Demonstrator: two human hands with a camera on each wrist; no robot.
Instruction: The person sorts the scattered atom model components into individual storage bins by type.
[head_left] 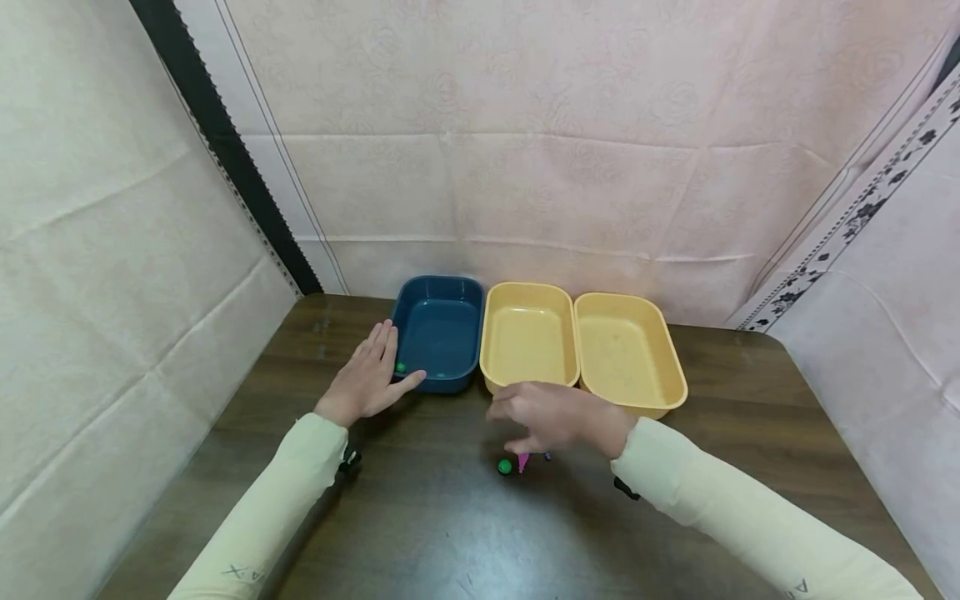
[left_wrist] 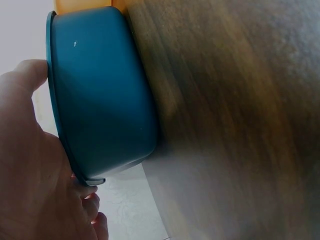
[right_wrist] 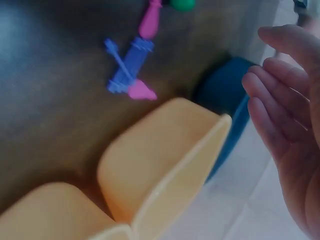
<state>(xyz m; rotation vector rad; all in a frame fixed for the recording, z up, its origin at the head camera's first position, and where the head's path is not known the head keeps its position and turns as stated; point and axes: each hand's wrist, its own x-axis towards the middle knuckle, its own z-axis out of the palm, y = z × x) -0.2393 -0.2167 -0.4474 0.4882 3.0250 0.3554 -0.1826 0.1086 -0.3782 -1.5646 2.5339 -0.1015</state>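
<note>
My left hand (head_left: 365,375) rests with straight fingers on the near left rim of the dark blue bin (head_left: 442,321). Inside that bin, by its left wall, lies a small green ball (head_left: 401,367). Over the table in front of the yellow bins hovers my right hand (head_left: 551,412), fingers loosely bent and holding nothing. Below it lie another green ball (head_left: 505,467), a pink pin-shaped piece (right_wrist: 150,21), a purple-blue toy piece (right_wrist: 131,65) with bars, and a second pink piece (right_wrist: 142,91). In the head view my right hand partly hides these pieces.
Two yellow bins, a middle one (head_left: 528,333) and a right one (head_left: 630,350), stand beside the blue bin in a row at the back of the wooden table (head_left: 420,517). Pale patterned cloth (head_left: 525,192) hangs behind and on both sides.
</note>
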